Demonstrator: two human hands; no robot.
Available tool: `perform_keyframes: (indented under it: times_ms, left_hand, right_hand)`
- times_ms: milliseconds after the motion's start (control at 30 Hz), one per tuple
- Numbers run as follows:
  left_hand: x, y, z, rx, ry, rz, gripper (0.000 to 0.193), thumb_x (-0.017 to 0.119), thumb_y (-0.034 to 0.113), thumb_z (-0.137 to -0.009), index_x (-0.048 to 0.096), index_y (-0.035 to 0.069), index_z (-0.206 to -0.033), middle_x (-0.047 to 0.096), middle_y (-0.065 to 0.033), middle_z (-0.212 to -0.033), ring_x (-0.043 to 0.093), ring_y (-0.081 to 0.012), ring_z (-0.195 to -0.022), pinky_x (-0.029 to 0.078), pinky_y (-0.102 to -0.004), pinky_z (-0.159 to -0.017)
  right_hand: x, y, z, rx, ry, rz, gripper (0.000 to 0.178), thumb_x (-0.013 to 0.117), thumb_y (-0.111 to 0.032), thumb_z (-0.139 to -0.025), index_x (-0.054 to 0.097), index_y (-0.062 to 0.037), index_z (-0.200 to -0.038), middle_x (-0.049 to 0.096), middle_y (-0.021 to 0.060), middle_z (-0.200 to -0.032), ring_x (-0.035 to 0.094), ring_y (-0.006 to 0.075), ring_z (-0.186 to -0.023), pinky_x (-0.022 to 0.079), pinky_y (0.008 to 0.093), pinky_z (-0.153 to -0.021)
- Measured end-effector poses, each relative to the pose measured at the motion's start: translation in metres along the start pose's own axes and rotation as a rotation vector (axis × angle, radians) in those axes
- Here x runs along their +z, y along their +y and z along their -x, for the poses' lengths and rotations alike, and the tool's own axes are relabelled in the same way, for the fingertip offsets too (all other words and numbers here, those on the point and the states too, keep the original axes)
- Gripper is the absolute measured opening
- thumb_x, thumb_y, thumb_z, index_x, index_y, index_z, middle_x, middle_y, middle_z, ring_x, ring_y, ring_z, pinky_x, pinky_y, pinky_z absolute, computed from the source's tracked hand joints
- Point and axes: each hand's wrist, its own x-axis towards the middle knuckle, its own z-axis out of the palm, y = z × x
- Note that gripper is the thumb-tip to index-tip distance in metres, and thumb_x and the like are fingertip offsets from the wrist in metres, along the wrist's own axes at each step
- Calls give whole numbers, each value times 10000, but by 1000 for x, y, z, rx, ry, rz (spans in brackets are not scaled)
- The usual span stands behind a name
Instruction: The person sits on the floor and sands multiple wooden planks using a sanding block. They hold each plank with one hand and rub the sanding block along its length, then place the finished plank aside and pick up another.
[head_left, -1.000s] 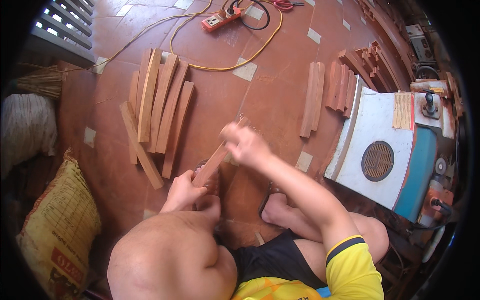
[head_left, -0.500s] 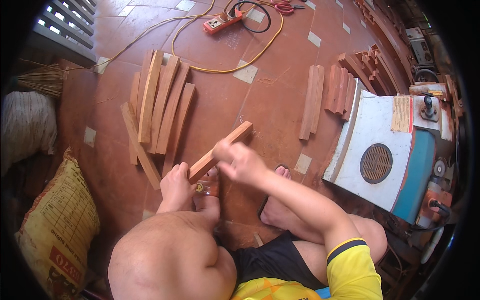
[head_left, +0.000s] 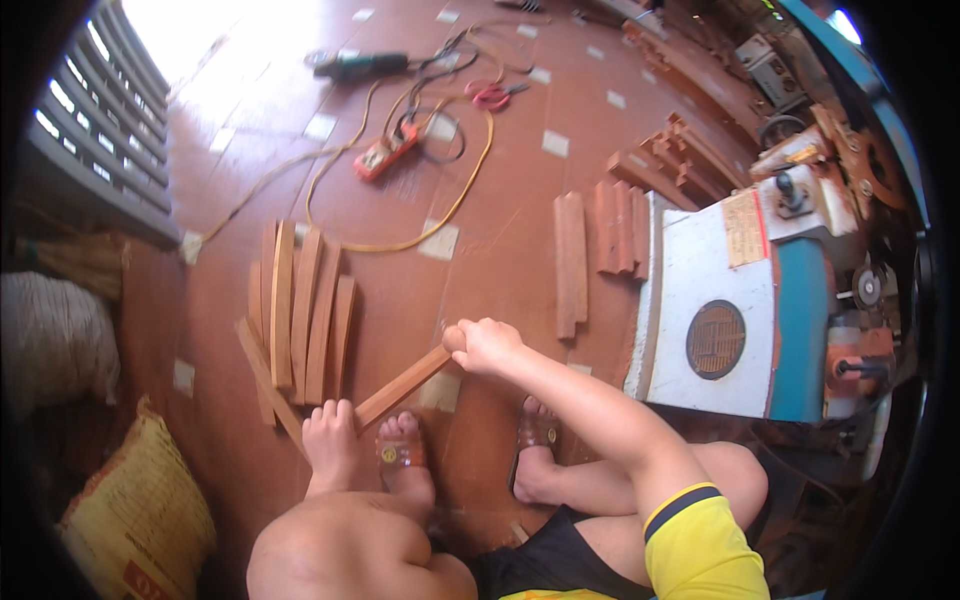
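Note:
A reddish-brown wooden strip [head_left: 405, 385] slants between my two hands above the tiled floor. My left hand [head_left: 332, 437] is closed around its near, lower end. At the far, upper end my right hand [head_left: 487, 345] is closed over the wood, its fingertips wrapped about the tip. A brown patch shows by those fingers; whether it is the strip's end or something small in the hand, I cannot make out. Left of the strip, several similar wooden strips [head_left: 318, 320] lie fanned on the floor.
More strips [head_left: 570, 265] and short pieces [head_left: 622, 230] lie beside a white-and-teal machine [head_left: 675, 350] on the right. A red power strip [head_left: 388, 152], yellow cord [head_left: 450, 215], red-handled scissors [head_left: 490, 95] and a green power tool [head_left: 360, 66] are farther off. Sacks [head_left: 140, 500] stand at left.
My right hand has slid along the strip from its middle to the far end. The view has tilted up, bringing the green power tool into sight.

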Motion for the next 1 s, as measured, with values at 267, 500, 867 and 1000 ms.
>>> perform_keyframes:
  times_ms: [267, 500, 867, 1000]
  left_hand:
    - [-132, -6, -55, 89, 259, -97, 223, 779, 76, -748, 576, 107, -835, 630, -86, -848, 645, -335, -818, 488, -475, -731]
    - [-251, 24, -85, 159, 257, -294, 292, 832, 122, -717, 599, 87, -889, 655, -114, -916, 675, -353, -880, 535, -483, -786]
    - [-276, 117, -166, -19, -306, -448, 398, 783, 335, -791, 748, 38, -1053, 784, -187, -1054, 764, -356, -1016, 614, -443, -891]
    - [-249, 141, -175, -101, -284, -449, 336, 763, 245, -840, 750, 25, -1094, 792, -160, -1074, 773, -318, -1036, 618, -410, -890]
  right_hand:
    - [-182, 56, 72, -82, 41, 307, 311, 764, -261, -868, 752, -82, -1122, 777, 149, -1144, 740, 330, -1097, 605, 454, -907]
    - [-199, 96, 167, -67, 145, 227, 421, 801, -237, -844, 739, -100, -1237, 770, 141, -1192, 722, 328, -1142, 594, 449, -935]
    - [-164, 123, 153, 26, -142, 111, 643, 872, -342, -774, 720, -141, -1366, 752, 130, -1287, 710, 287, -1183, 562, 395, -1007]
    - [-162, 124, 127, -123, -254, -99, 658, 857, -332, -787, 700, -132, -1394, 740, 146, -1309, 710, 314, -1176, 568, 410, -1006]
